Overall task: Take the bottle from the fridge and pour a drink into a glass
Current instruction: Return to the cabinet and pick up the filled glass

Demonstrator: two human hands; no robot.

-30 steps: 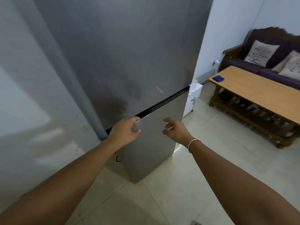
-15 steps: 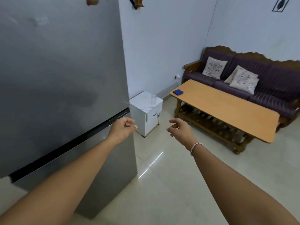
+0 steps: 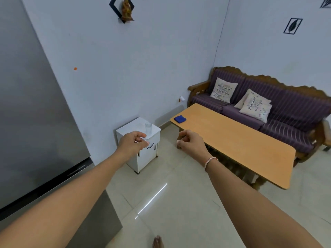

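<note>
At the left edge of the frame the fridge (image 3: 35, 113) is seen, door shut; no bottle is shown. Left hand (image 3: 132, 143) is nearer the fridge, right hand (image 3: 191, 144) further. Both are loosely curled w/ nothing held. The glass (image 3: 148, 127) is stood upright on the small white cabinet (image 3: 143, 154), mid-frame.

fridge (image 3: 32, 108): brushed grey metal, satin sheen | glass (image 3: 148, 127): clear, smooth | cabinet (image 3: 143, 154): glossy white | table (image 3: 232, 140): matt light wood top | sofa (image 3: 268, 111): striped purple cloth, dark carved wood frame | floor (image 3: 179, 212): glossy pale tile
</note>
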